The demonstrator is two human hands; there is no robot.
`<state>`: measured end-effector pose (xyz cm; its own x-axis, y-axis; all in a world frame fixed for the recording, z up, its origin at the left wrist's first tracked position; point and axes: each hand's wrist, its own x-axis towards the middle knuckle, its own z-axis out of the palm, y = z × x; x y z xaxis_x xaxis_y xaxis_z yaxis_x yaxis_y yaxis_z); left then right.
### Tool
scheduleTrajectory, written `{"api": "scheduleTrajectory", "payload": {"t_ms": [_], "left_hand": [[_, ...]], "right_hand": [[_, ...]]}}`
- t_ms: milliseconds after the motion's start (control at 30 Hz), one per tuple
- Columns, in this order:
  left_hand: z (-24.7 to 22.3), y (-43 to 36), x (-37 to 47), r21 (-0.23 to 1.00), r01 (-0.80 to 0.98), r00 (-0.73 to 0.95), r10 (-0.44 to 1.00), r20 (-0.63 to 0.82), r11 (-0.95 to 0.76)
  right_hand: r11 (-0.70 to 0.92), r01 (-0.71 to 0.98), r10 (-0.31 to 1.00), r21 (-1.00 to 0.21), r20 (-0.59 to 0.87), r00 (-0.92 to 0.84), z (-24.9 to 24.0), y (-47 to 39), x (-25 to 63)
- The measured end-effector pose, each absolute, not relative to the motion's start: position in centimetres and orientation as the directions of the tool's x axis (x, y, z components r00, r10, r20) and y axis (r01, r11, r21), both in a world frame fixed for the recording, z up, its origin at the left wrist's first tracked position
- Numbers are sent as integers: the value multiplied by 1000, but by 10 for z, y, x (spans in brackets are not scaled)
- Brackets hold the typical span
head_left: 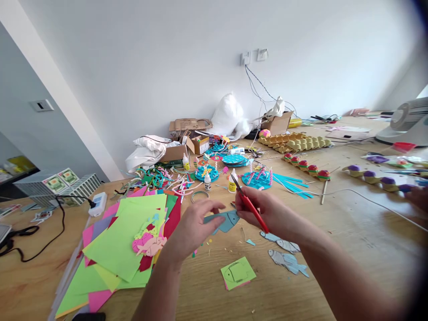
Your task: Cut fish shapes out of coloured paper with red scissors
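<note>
My left hand (197, 229) pinches a blue paper fish (230, 219) between thumb and fingers. Its head end, with a drawn eye and gill line, points right and meets the fingertips of my right hand (264, 209). That hand is closed around red-handled scissors (251, 206), blades pointing up and away from the paper. Below lies a green paper piece (239, 272) with a fish outline, over a pink sheet. Cut grey-blue paper fish (288, 259) rest at the right, and a small blue scrap (250, 242) lies beneath my hands.
Coloured paper sheets (113, 240) are heaped at the left, with pink paper fish (152, 245) on top. Glue bottles (207, 182), pipe cleaners (157, 178) and blue plate crafts (257, 179) stand behind. A white cable (351, 192) crosses the right, near painted egg-carton strips (371, 177) and another person's hand (419, 200).
</note>
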<state>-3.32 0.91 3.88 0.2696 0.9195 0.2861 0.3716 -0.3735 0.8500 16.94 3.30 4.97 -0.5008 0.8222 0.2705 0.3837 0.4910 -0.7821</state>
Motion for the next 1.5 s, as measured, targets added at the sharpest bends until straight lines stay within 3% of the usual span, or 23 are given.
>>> {"api": "scheduleTrajectory", "payload": {"t_ms": [67, 167, 267, 367, 500, 667, 933, 1133, 1333, 1500], "left_hand": [[39, 8, -29, 823, 442, 343, 915, 212, -356], [35, 13, -24, 890, 390, 287, 950, 125, -235], [30, 19, -18, 979, 154, 167, 980, 104, -130], [23, 20, -9, 992, -101, 132, 987, 94, -81], [20, 17, 1, 972, -225, 166, 981, 102, -63], [25, 15, -6, 981, -177, 318, 939, 128, -73], [21, 11, -1, 974, -150, 150, 970, 190, -168], [24, 9, -1, 976, -120, 123, 973, 196, -182], [22, 7, -3, 984, -116, 205, 966, 158, -137], [21, 7, -3, 989, -76, 213, 967, 137, -123]], "right_hand": [[533, 404, 801, -743, 289, -524, 54, 33, 169], [518, 366, 818, -773, 324, -475, 53, 32, 164], [421, 265, 886, -868, 331, -325, 42, 28, 157], [331, 141, 931, -933, 298, -211, 29, 21, 149], [264, 3, 956, -965, 261, -131, 21, 18, 145], [246, -46, 954, -968, 251, -166, 24, 17, 149], [210, -58, 963, -976, 216, -159, 26, 8, 138], [289, 121, 934, -950, 252, -253, 25, 6, 147], [248, 280, 882, -928, 97, -461, 16, -3, 158], [190, 259, 867, -947, 38, -497, 12, -14, 162]]}}
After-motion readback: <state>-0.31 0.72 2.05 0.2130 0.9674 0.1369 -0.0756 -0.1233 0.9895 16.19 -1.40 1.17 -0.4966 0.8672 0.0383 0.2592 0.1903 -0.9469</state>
